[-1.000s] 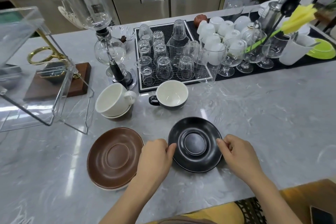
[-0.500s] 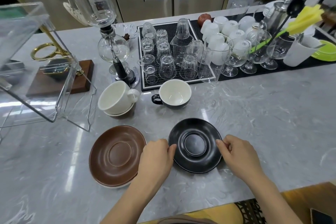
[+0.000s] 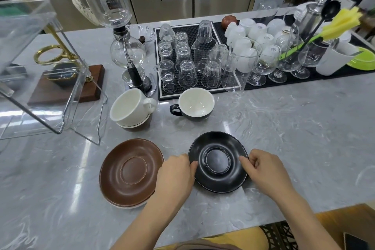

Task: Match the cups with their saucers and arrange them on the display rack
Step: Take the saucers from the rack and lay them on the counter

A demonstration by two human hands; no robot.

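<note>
Our left hand (image 3: 176, 174) and right hand (image 3: 263, 170) pinch opposite edges of the round matte black saucer (image 3: 218, 161) on the grey marble counter (image 3: 294, 138). The black cup with white inside (image 3: 193, 104) stands behind it, apart.

Both forearms reach forward, bare. Left hand (image 3: 176, 174) knuckles up, fingers curled, thumb tip pointing right. Right hand (image 3: 263, 170) mirrors it, fingers bent inward, thumb and forefinger pinched together.

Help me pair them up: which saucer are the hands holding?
The black saucer, gripped at its rim by the left hand and right hand; the brown saucer beside it lies untouched.
</note>
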